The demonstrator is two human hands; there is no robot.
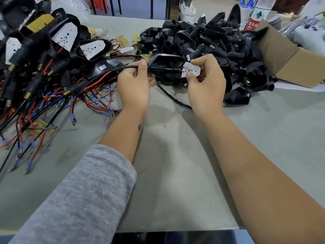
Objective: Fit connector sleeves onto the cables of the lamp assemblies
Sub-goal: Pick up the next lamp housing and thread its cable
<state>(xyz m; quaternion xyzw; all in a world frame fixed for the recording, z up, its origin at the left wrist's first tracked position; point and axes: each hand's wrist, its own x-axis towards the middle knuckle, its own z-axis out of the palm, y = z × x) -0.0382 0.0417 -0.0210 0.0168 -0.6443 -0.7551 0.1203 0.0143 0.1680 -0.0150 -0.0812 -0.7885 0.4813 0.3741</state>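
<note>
My left hand [134, 85] grips a black cable [123, 68] just left of a black lamp housing [166, 63] held above the table. My right hand [205, 80] pinches a small white LED board [190, 68] between thumb and fingers at the housing's right end. A thin red wire [181, 70] joins the board to the housing. The black cable loops down onto the table [168, 93] between my hands. Where the cable enters the housing is hidden by my left fingers.
A heap of finished lamp assemblies with red and black wires [52, 76] fills the left. A pile of empty black housings [216, 50] lies behind my right hand. A cardboard box [288, 67] and plastic bottles [255, 16] stand at the right back. The grey table mat [175, 164] lies in front.
</note>
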